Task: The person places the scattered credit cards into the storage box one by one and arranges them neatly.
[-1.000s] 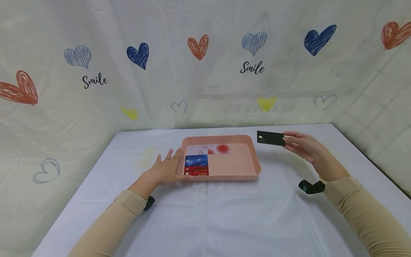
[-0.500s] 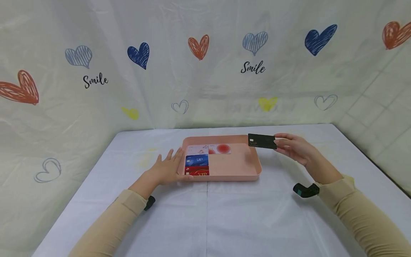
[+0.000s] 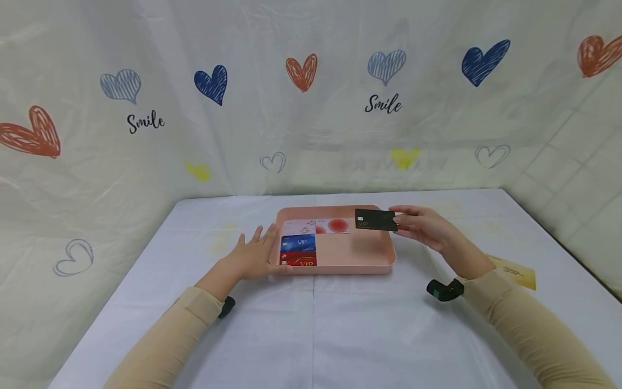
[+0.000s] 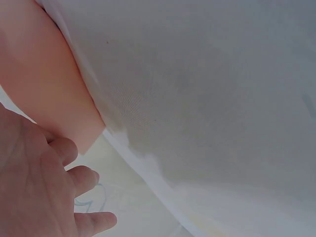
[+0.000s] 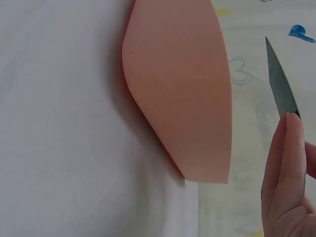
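Observation:
Between thumb and fingers my right hand [image 3: 421, 229] pinches a black VIP card [image 3: 375, 220] by its right end, above the right part of a pink tray [image 3: 340, 269]. The right wrist view shows this card [image 5: 282, 86] nearly edge-on, clear of the tray's wall. My left hand [image 3: 254, 255] rests with spread fingers against the tray's left side. Inside the tray, at the left, lie a blue VIP card [image 3: 298, 242], a red VIP card [image 3: 298, 259] below it, and a pale pink card [image 3: 298, 226] above. Beside that one is a card with a red circle [image 3: 337, 225].
A gold card [image 3: 519, 273] lies on the white-covered table [image 3: 311, 335], partly hidden by my right forearm. A pale backdrop curtain [image 3: 330, 124] printed with hearts hangs behind the table. A dark wrist camera [image 3: 444, 290] juts from the right cuff.
My right hand has carried the black card leftward, from right of the tray to over its right part. The gold card has come into sight behind the forearm. My left hand stays put.

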Demonstrator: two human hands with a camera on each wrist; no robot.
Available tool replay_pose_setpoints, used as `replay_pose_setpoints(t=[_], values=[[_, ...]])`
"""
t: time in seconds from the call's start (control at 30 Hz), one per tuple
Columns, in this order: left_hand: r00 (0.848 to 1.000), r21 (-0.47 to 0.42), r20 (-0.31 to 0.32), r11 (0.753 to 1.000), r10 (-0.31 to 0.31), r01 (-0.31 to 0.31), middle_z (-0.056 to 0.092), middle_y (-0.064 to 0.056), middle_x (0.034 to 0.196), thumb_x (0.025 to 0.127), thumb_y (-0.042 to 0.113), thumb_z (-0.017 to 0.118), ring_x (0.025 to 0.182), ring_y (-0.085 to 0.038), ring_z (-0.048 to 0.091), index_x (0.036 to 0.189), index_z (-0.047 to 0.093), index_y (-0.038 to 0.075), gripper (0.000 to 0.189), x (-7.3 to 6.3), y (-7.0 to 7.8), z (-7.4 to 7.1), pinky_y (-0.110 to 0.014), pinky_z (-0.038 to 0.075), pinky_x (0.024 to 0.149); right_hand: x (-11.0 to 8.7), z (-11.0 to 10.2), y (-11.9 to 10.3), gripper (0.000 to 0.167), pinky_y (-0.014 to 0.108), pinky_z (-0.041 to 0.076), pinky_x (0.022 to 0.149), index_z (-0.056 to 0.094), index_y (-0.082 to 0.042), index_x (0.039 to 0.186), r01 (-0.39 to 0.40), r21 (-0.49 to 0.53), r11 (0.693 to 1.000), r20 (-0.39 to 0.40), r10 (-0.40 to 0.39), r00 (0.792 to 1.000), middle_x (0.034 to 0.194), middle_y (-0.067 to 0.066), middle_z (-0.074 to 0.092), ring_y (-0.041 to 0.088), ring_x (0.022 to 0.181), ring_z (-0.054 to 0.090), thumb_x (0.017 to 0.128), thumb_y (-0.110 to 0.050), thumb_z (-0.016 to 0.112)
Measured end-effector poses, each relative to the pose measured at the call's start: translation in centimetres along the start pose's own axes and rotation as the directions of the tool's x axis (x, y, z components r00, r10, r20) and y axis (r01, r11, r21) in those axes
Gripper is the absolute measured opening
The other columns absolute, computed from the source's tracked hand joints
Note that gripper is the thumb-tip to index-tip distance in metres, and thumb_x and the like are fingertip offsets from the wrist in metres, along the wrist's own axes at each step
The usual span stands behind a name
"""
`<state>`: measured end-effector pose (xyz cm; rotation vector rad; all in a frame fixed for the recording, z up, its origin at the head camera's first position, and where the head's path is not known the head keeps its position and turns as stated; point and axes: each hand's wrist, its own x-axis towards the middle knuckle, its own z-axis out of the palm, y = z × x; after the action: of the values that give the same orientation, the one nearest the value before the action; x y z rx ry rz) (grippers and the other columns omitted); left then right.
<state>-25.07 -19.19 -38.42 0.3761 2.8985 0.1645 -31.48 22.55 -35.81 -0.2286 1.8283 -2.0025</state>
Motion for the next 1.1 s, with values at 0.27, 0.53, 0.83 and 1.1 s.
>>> replay_pose_setpoints(t=[0.27,0.53,0.83,1.1], values=[[1.0,0.006,-0.006,1.0,0.004,-0.004,0.01,-0.011,0.171,0.086,0.076,0.058,0.155,-0.041,0.008,0.165,0.01,0.007,0.115,0.1,-0.1,0.2,-0.071,0.006,0.117,0.7,1.8,0.6,0.029,0.025,0.059,0.08,0.052,-0.002,0.133,-0.022,-0.084,0.996,0.024,0.024,0.999,0.109,0.002,0.065,0.012,0.089,0.07,0.105,-0.002,0.055],[1.0,0.009,-0.005,1.0,0.004,-0.004,0.01,-0.011,0.171,0.086,0.076,0.058,0.156,-0.04,0.007,0.165,0.009,0.007,0.115,0.1,-0.2,0.3,-0.071,0.005,0.117,1.6,3.8,1.1,0.046,0.034,0.059,0.086,0.037,0.008,0.149,-0.031,-0.176,0.984,0.035,0.038,0.999,0.113,0.01,0.054,0.011,0.079,0.061,0.106,-0.001,0.052],[1.0,0.004,-0.004,1.0,0.005,-0.005,0.01,-0.011,0.171,0.087,0.075,0.058,0.156,-0.04,0.007,0.165,0.009,0.007,0.115,0.1,-0.2,0.2,-0.07,0.006,0.117,2.5,5.5,1.5,0.047,0.037,0.059,0.086,0.036,0.011,0.15,0.005,-0.234,0.972,0.062,0.01,0.998,0.112,0.012,0.05,0.012,0.087,0.065,0.105,0.005,0.048],[1.0,-0.001,-0.006,1.0,0.005,-0.005,0.011,-0.011,0.171,0.086,0.075,0.059,0.156,-0.04,0.008,0.165,0.01,0.007,0.115,0.1,-0.2,0.1,-0.071,0.006,0.117,3.5,6.9,1.3,0.046,0.035,0.06,0.082,0.04,0.009,0.15,-0.001,-0.291,0.957,0.054,0.017,0.998,0.121,0.02,0.05,0.014,0.086,0.068,0.104,0.006,0.049]])
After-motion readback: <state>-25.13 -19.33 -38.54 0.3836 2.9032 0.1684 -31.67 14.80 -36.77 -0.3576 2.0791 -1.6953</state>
